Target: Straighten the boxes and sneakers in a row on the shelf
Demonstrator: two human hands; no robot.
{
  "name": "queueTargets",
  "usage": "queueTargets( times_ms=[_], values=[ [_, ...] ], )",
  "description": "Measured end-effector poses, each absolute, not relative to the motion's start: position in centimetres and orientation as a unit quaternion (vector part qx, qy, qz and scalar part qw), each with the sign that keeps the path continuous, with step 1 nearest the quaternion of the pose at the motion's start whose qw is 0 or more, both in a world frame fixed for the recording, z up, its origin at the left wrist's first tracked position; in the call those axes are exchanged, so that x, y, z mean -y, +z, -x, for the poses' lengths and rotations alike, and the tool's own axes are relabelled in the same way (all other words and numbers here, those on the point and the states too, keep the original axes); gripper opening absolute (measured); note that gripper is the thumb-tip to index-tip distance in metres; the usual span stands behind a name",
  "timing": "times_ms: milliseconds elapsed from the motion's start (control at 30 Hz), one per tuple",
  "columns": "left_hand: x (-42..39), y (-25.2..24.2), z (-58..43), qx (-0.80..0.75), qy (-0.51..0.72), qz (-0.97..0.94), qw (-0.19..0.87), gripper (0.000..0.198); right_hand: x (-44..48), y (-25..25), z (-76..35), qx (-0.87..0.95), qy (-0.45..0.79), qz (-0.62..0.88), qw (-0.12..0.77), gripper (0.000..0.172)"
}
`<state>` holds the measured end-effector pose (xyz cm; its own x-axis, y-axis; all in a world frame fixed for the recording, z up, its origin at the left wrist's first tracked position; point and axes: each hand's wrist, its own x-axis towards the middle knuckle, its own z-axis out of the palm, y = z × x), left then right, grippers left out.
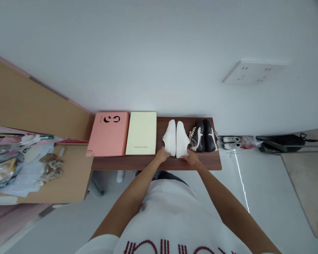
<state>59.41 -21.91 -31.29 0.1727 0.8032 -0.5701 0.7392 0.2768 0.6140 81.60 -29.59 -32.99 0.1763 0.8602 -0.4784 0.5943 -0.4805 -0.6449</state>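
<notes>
A pair of white sneakers (170,138) sits side by side on the brown wooden shelf top (110,163), toes toward the wall. My left hand (162,155) grips the left sneaker near its heel, its fingers partly hidden by the shoe. At the heel of the other sneaker, my right hand (192,158) is closed on its outer side. Just right of them stands a pair of black shoes (198,135) with cream stripes and laces. On the left lie a pale yellow box (141,132) and a pink box (110,135), both with lids down.
A desk (76,176) with papers, bags and scrunchies (51,167) stands at the left. Behind the shelf is a white wall with a socket plate (254,73). On the floor at right are grey-white shoes (231,142), a plastic bag (249,142) and a black bag (283,142).
</notes>
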Motion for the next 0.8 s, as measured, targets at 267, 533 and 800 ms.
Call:
queueTargets(
  times_ms=[267, 533, 800],
  values=[
    [21.4, -29.2, -60.0, -0.571, 0.013, -0.688, 0.448, 0.037, 29.7, -31.4, -81.5, 0.547, 0.382, 0.726, 0.168, 0.024],
    [20.9, -26.9, -60.8, -0.56, -0.041, -0.722, 0.403, 0.043, 28.4, -28.8, -79.8, 0.649, 0.278, 0.708, 0.014, 0.02],
    [19.8, -26.0, -62.4, -0.574, -0.085, -0.738, 0.344, 0.036, 25.3, -27.8, -78.5, 0.679, 0.233, 0.694, -0.062, 0.02]
  ],
)
